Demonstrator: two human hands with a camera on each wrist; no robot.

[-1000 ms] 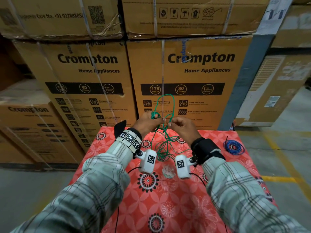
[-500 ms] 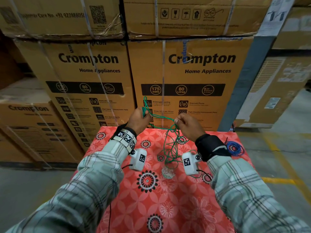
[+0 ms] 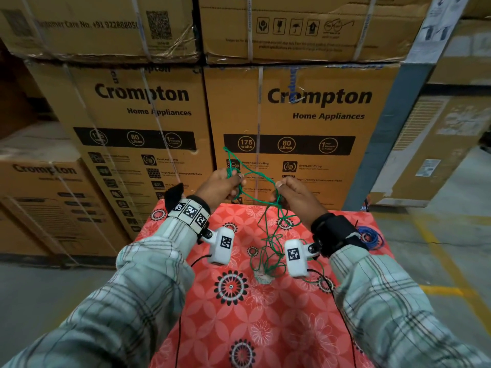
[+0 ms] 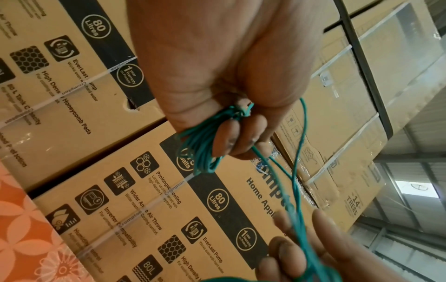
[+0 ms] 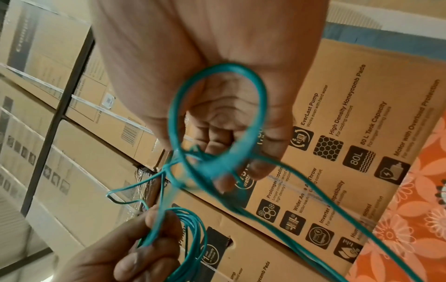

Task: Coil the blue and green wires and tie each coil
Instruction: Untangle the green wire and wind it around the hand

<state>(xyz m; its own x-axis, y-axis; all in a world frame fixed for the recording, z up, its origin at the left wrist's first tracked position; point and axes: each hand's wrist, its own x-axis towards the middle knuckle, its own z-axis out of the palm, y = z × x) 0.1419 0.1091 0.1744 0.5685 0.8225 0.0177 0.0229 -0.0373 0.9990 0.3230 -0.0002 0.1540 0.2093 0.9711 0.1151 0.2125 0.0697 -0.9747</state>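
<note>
- My left hand (image 3: 221, 185) was raised above the far edge of the table (image 3: 265, 328), fingers curled round a small bundle of loops of the green wire (image 3: 259, 201); in the left wrist view that bundle (image 4: 205, 147) fanned out past my fingertips (image 4: 226, 137).
- My right hand (image 3: 296, 196) was level with it and a little apart, thumb and fingers pinching a strand of the same wire; in the right wrist view a loop of it (image 5: 217, 118) hung in front of my palm (image 5: 217, 57), blurred.
- Between the two hands the wire ran roughly sideways, sagging, with one thin loop standing up above my left fist.
- From my right hand the rest dropped nearly straight down and ended in a loose tangle on the red floral cloth, between my wrists.
- The blue wire (image 3: 370, 237) lay as a flat coil near the table's right edge, beside my right wrist, untouched.
- Stacked cartons (image 3: 305, 115) stood just behind the table.
</note>
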